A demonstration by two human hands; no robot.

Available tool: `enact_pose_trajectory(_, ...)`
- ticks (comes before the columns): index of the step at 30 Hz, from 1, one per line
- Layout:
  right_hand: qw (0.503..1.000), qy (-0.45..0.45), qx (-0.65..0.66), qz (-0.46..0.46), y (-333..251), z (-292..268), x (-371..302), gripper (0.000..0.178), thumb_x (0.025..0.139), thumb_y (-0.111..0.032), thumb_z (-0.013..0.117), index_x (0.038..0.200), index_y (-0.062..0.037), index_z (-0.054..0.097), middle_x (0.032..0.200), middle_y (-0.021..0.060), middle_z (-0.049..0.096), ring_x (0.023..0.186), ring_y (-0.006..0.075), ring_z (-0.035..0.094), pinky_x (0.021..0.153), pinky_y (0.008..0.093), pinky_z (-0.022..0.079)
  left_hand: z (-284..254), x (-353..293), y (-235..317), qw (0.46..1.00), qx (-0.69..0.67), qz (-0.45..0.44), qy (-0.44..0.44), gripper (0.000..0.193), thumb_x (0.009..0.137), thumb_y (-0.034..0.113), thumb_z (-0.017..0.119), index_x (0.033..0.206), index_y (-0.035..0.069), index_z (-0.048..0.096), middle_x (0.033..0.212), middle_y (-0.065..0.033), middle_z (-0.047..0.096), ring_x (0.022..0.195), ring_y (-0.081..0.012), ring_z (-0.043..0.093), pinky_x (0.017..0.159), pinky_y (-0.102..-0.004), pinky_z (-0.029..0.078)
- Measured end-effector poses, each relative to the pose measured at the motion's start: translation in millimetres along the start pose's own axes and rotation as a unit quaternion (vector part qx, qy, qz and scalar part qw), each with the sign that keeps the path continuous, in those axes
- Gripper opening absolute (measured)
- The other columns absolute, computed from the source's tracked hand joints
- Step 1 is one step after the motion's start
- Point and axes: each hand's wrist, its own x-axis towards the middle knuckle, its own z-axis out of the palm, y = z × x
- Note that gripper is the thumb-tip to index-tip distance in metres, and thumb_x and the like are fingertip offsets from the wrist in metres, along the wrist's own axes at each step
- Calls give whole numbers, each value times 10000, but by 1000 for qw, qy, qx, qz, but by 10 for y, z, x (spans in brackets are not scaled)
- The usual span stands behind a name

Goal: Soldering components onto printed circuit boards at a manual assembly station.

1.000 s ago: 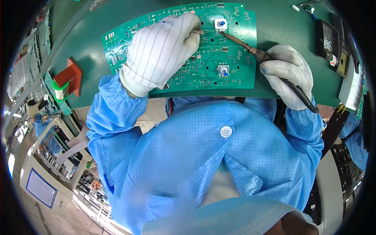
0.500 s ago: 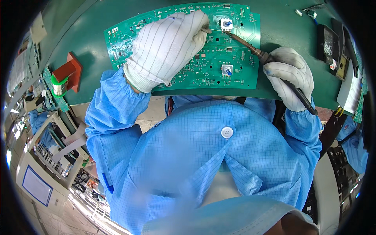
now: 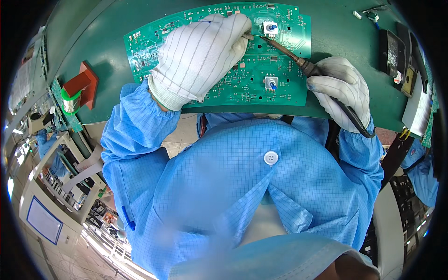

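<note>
A long green circuit board [image 3: 219, 95] lies on the bench, carrying small parts and two white square rotary switches with blue shafts. The upper switch [image 3: 270, 28] sits near the tool tip; the lower switch [image 3: 271, 83] stands apart from both hands. My gloved left hand [image 3: 205, 53] rests over the board, closed, pinching a thin solder wire [image 3: 256, 36] that points toward the upper switch. In my gloved right hand [image 3: 343, 88] is a soldering iron [image 3: 291, 56], slanting up to the left. Its tip is just below and left of that switch, by the wire's end.
A red stand with a green-rimmed solder spool [image 3: 71, 103] is on the left of the green bench [image 3: 114, 37]. A dark iron-stand tray [image 3: 392, 51] is at the right. The iron's black cable [image 3: 357, 119] runs past my right wrist. Shelving [image 3: 56, 205] stands lower left.
The iron's tip has moved a little to the left, from the upper switch's lower edge toward the wire. My right hand has shifted slightly left with it; my left hand is nearly still.
</note>
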Motion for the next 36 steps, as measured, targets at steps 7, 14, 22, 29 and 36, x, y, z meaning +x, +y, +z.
enact_pose_trajectory(7,1000,6,7,-1,4,11,-3,368,741,-60,818,1096,-144,766,1007,44,721,945,264,678,821,388,554,-3,-5,41,999,32,20,6,188,963,282,638,1105,159,634,889,-91,681,770,-297,700,661,-407,564)
enact_pose_trajectory(14,999,38,32,10,-29,-16,8,335,741,-44,815,1066,-111,763,970,57,723,911,282,687,801,397,561,16,5,53,999,38,13,10,172,954,238,638,1106,156,634,852,-90,675,749,-290,697,648,-401,565)
enact_pose_trajectory(22,999,32,22,6,-41,-30,1,320,733,-32,809,1043,-97,760,945,66,714,909,293,687,808,406,564,20,-1,47,999,34,17,14,174,958,244,626,1104,150,635,868,-92,683,754,-296,698,655,-403,568)
enact_pose_trajectory(29,999,36,29,15,-52,-41,7,323,733,-23,800,1045,-93,748,965,66,728,909,295,688,816,411,566,19,-7,48,999,35,11,11,184,955,256,638,1106,151,634,871,-91,682,743,-298,695,648,-402,565)
enact_pose_trajectory(36,998,43,45,6,-53,-37,31,324,731,-5,796,1042,-80,743,967,85,737,893,303,687,809,425,568,31,1,44,999,36,17,25,175,954,254,644,1094,149,635,867,-92,690,741,-299,699,646,-401,568)
